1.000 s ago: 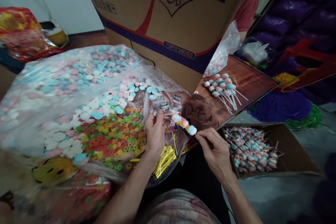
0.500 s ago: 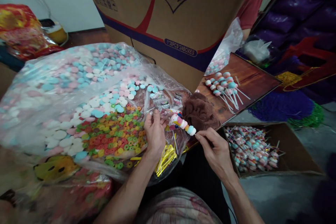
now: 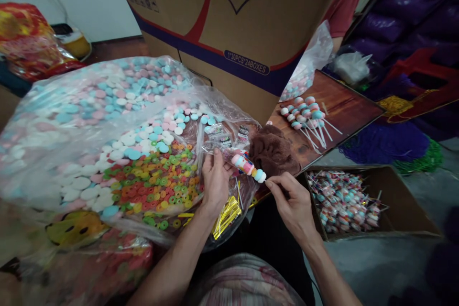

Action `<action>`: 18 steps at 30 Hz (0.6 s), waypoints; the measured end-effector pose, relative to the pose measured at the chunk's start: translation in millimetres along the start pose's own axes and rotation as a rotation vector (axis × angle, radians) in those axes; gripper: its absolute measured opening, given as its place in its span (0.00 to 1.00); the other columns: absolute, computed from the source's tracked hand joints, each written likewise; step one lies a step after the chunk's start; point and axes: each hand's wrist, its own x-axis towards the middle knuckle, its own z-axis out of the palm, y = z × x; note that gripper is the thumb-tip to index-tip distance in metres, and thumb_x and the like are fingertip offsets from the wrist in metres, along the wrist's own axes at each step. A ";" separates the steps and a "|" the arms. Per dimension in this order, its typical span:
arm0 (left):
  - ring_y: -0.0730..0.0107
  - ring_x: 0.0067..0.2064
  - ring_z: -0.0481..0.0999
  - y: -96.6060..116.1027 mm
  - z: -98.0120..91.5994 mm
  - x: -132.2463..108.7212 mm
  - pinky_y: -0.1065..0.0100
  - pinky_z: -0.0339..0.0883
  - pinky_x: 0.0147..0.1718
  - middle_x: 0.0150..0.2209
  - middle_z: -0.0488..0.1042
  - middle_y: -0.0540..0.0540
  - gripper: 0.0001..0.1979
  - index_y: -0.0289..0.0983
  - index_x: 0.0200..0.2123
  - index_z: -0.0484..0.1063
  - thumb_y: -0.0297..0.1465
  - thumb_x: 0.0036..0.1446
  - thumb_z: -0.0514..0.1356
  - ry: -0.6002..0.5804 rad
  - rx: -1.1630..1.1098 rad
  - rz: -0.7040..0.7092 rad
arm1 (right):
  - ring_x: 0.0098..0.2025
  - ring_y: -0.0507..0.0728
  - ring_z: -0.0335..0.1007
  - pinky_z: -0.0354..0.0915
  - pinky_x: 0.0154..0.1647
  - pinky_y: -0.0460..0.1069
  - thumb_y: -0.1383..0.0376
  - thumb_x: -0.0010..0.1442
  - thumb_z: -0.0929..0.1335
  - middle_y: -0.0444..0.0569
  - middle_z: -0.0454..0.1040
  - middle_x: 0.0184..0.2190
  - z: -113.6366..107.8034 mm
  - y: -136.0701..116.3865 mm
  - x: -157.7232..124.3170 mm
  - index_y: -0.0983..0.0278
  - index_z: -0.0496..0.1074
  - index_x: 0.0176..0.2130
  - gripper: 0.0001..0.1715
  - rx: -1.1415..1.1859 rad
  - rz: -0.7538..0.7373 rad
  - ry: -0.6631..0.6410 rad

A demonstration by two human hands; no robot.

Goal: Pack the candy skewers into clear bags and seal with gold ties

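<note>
My right hand (image 3: pixel 292 203) pinches the stick of a candy skewer (image 3: pixel 248 167) of pink, white and blue pieces, its tip pointing left. My left hand (image 3: pixel 214 179) is closed on a small clear wrapper bag (image 3: pixel 219 147) at the skewer's tip. Both hands hover over a big clear plastic bag (image 3: pixel 107 143) of pastel discs and coloured ring candies (image 3: pixel 158 179). A bunch of gold twist ties (image 3: pixel 225 216) lies just below my left hand.
A brown cloth (image 3: pixel 273 151) lies on a wooden board (image 3: pixel 344 110) beside a row of finished skewers (image 3: pixel 304 114). A cardboard box (image 3: pixel 394 201) of wrapped skewers sits at right. A large printed carton (image 3: pixel 229 19) stands behind. Another person's red sleeve (image 3: pixel 342 2) shows behind it.
The skewer's tip has slid a little further left into the wrapper held by my left hand. Both hands stay nearly in place.
</note>
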 end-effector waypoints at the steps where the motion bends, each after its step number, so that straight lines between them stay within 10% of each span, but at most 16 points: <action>1: 0.65 0.38 0.80 0.6 0.9 -0.4 0.68 0.71 0.35 0.34 0.79 0.45 0.20 0.38 0.35 0.69 0.49 0.51 0.65 -0.004 -0.004 -0.003 | 0.26 0.51 0.63 0.60 0.28 0.46 0.65 0.64 0.66 0.43 0.66 0.25 1.1 -0.6 -0.3 0.62 0.73 0.30 0.10 -0.007 -0.010 0.011; 18: 0.67 0.36 0.79 4.3 7.0 -8.8 0.68 0.70 0.36 0.30 0.78 0.44 0.19 0.35 0.32 0.74 0.47 0.55 0.62 -0.089 0.062 0.013 | 0.28 0.51 0.64 0.59 0.30 0.46 0.65 0.64 0.65 0.44 0.68 0.26 26.3 -20.9 -1.4 0.64 0.73 0.30 0.11 0.067 0.079 -0.005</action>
